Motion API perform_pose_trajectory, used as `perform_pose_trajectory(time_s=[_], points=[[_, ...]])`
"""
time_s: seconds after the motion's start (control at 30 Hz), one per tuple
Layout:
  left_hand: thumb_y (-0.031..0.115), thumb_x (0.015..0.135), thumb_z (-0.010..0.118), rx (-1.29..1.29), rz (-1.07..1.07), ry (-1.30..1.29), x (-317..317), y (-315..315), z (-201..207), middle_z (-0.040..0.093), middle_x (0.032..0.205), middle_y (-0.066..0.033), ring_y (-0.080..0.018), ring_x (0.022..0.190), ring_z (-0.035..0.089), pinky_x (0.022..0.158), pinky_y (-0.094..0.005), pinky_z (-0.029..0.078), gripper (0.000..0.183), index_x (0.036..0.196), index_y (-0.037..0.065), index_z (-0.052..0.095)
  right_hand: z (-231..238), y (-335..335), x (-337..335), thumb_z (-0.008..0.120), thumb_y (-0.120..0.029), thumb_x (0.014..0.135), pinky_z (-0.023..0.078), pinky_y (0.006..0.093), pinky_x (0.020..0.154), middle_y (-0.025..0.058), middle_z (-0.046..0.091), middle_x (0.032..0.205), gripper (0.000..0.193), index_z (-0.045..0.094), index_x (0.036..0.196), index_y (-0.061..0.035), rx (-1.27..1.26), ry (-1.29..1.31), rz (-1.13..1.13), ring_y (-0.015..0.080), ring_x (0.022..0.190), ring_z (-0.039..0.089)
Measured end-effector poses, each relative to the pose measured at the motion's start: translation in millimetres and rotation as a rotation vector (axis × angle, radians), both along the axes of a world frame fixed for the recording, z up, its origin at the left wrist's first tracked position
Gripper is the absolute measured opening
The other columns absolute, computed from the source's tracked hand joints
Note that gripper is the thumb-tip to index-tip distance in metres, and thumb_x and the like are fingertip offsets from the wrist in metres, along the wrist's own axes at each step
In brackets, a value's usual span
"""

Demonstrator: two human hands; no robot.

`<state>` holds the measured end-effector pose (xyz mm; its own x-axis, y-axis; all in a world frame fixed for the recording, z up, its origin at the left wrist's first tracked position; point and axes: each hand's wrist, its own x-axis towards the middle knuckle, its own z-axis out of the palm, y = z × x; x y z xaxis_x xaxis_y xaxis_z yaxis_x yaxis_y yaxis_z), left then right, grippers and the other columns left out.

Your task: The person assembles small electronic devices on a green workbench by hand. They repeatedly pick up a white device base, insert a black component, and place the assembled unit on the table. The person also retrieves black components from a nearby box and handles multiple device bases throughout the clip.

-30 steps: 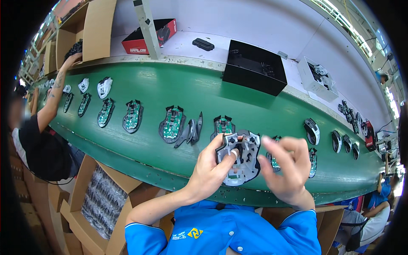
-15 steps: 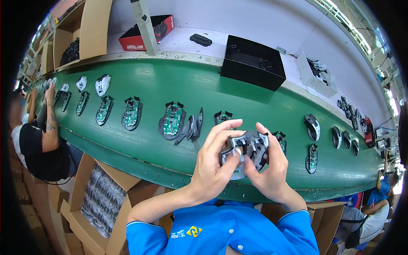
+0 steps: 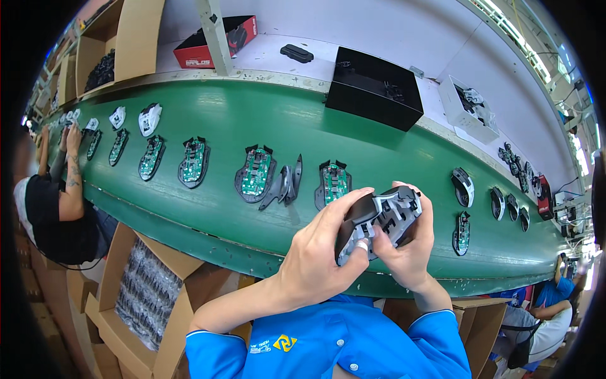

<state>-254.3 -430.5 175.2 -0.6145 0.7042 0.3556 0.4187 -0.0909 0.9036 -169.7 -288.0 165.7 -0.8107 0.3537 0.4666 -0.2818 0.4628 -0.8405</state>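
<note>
Both hands hold a mouse top shell, black outside and grey-white inside, over the near edge of the green work surface. My left hand wraps its left side, thumb pressed on the inner face. My right hand grips the other side, its thumb also on the inside. The hollow inside with its ribs and posts faces up toward me. Just beyond my left fingers lies a mouse base with a green circuit board, partly hidden by that hand. Left of it are dark curved side pieces and another mouse base.
Several more mouse bases and white shells lie to the left. Mice and a base lie right. A black box stands at the back. Co-workers sit at both sides; an open carton stands lower left.
The shell has been turned and tilted in my hands, showing more of its black outer side. Both hands have shifted slightly right, uncovering more of the base behind them.
</note>
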Motion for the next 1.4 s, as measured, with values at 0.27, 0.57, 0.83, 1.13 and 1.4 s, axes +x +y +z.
perform_pose_trajectory(time_s=[0.27,0.57,0.83,1.13,1.4], points=[[-0.004,0.072,0.056,0.153,0.111,0.199,0.8,8.6,-10.2,0.055,0.121,-0.0185,-0.0304,0.087,0.065,0.071,-0.0348,0.053,0.059,0.128,-0.003,0.039,-3.5,-4.1,3.0,0.068,0.005,0.071,0.050,0.0243,0.073,0.0102,0.054,0.108,0.062,0.039,0.125,-0.0001,0.022,-0.023,-0.040,0.0123,0.091,0.059],[-0.005,0.074,0.056,0.134,0.078,0.276,3.5,8.5,-11.8,0.053,0.121,-0.0212,-0.0311,0.093,0.064,0.074,-0.0340,0.054,0.056,0.127,-0.007,0.036,-12.2,-2.5,8.7,0.070,0.004,0.066,0.047,0.0300,0.080,0.0144,0.054,0.108,0.059,0.041,0.118,0.0015,0.033,-0.057,-0.101,0.0201,0.093,0.057],[-0.005,0.075,0.057,0.177,0.086,0.300,3.5,12.9,-14.8,0.054,0.119,-0.0220,-0.0332,0.091,0.064,0.072,-0.0352,0.055,0.057,0.128,-0.006,0.034,-11.9,-1.6,6.4,0.069,0.006,0.066,0.047,0.0285,0.076,0.0140,0.052,0.106,0.057,0.041,0.115,0.0029,0.079,0.027,-0.118,0.0195,0.089,0.056],[-0.003,0.076,0.055,0.131,0.062,0.270,3.5,10.6,-14.0,0.055,0.118,-0.0192,-0.0270,0.095,0.065,0.075,-0.0307,0.053,0.051,0.124,-0.005,0.036,-12.2,-2.8,3.3,0.069,0.006,0.065,0.046,0.0264,0.069,0.0130,0.051,0.097,0.053,0.042,0.111,0.0032,0.070,0.063,-0.114,0.0180,0.081,0.054],[0.007,0.070,0.065,0.115,0.111,0.329,-0.6,9.3,-1.9,0.057,0.112,-0.0181,-0.0218,0.074,0.064,0.062,-0.0290,0.052,0.072,0.130,-0.004,0.027,12.8,12.4,5.0,0.068,-0.002,0.067,0.047,0.0259,0.072,0.0082,0.053,0.095,0.048,0.047,0.110,0.0036,-0.020,-0.140,-0.063,0.0120,0.082,0.054]])
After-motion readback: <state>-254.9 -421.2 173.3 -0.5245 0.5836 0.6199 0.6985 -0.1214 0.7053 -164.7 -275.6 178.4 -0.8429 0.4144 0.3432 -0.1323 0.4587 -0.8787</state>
